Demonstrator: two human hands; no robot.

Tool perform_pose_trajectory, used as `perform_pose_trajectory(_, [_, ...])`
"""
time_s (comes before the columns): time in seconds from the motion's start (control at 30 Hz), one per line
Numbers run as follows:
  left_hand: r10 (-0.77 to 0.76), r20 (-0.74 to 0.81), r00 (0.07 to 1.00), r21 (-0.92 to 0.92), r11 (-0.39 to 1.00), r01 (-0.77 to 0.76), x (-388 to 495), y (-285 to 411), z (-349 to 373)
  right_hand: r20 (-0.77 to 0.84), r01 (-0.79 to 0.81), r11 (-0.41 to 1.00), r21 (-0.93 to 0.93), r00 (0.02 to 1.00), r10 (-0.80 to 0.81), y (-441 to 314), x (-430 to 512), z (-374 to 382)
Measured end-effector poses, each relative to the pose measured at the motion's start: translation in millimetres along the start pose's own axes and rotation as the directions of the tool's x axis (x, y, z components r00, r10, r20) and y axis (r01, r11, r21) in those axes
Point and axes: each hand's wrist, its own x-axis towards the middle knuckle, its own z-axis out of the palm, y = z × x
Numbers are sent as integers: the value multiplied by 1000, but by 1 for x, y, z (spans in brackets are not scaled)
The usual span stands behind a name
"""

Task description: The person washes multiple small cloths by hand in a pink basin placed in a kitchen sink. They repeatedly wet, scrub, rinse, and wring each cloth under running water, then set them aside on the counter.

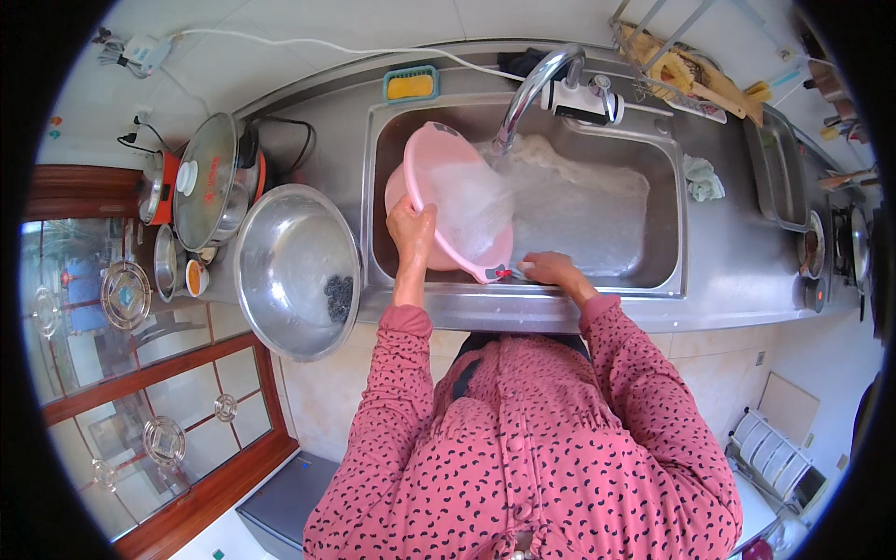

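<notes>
A pink plastic basin (448,154) is tilted on its side in the left part of the stainless steel sink (668,210). My left hand (411,231) grips its near left rim. Foamy, cloudy water spreads over the sink floor from the basin's mouth. Close to the basin's lower rim, by a red and grey tag, is my right hand (553,269). Its fingers are curled on a small pale thing, too hidden to name. The spout of a curved chrome faucet (542,80) hangs over the sink beside the basin.
Left of the sink, a large steel bowl (280,259) holds a dark scourer (340,297). Behind it stands a pot with a glass lid (203,182). A yellow sponge (410,87) sits in a teal dish at the back. A pale rag (702,177) lies right of the sink, before a metal tray (780,168).
</notes>
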Motion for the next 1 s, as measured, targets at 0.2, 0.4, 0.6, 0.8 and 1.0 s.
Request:
perform_pose_trajectory(0.2, [100,-13,995,37,994,-99,-1,17,-15,-41,88,993,78,996,-85,-32,2,5])
perform_pose_trajectory(0.4, [225,-21,974,160,963,-219,0,46,-21,-79,97,976,193,993,-83,13,-4,7])
perform_pose_trajectory(0.6, [322,-42,946,187,933,-309,-7,64,-29,-129,-29,992,124,991,46,75,-38,-8])
perform_pose_trajectory(0.8, [476,-60,878,368,828,-424,-14,79,-43,-106,-254,965,-71,964,246,145,-75,-33])
perform_pose_trajectory(1.0, [608,-63,791,530,693,-490,-20,114,-55,-119,-287,921,-264,957,264,166,-49,-16])
